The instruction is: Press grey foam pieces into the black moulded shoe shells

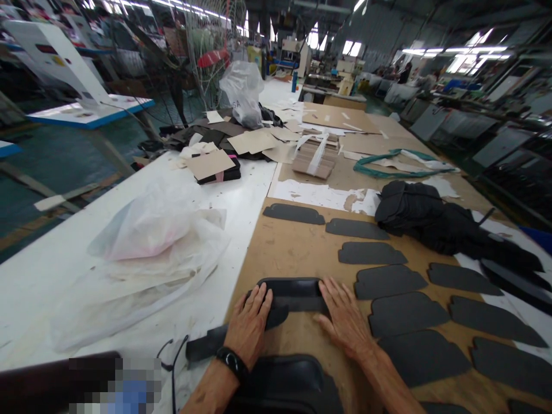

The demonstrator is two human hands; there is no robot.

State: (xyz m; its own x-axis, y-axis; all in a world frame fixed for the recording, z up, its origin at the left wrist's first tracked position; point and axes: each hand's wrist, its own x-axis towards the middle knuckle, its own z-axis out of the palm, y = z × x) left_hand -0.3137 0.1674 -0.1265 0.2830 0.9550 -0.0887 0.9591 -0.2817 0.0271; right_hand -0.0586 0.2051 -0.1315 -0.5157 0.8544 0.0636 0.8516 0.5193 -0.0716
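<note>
A black padded panel [293, 287] with a raised, glossy rim lies on the brown board in front of me. My left hand [250, 316] rests flat over its left end, fingers stretched along the edge, a dark band on the wrist. Against the right end, my right hand [342, 313] lies with fingers extended and thumb spread. Beneath my left hand a dark strip [209, 342] sticks out to the left. Closer to me is another black moulded panel [293, 376], partly covered by my left forearm.
Several flat dark grey pieces [407, 313] are laid out on the brown board [297, 247] at right. Black fabric [409, 207] is heaped beyond them. Clear plastic bags [150, 230] lie on the white table at left. A tied brown stack [317, 155] stands farther back.
</note>
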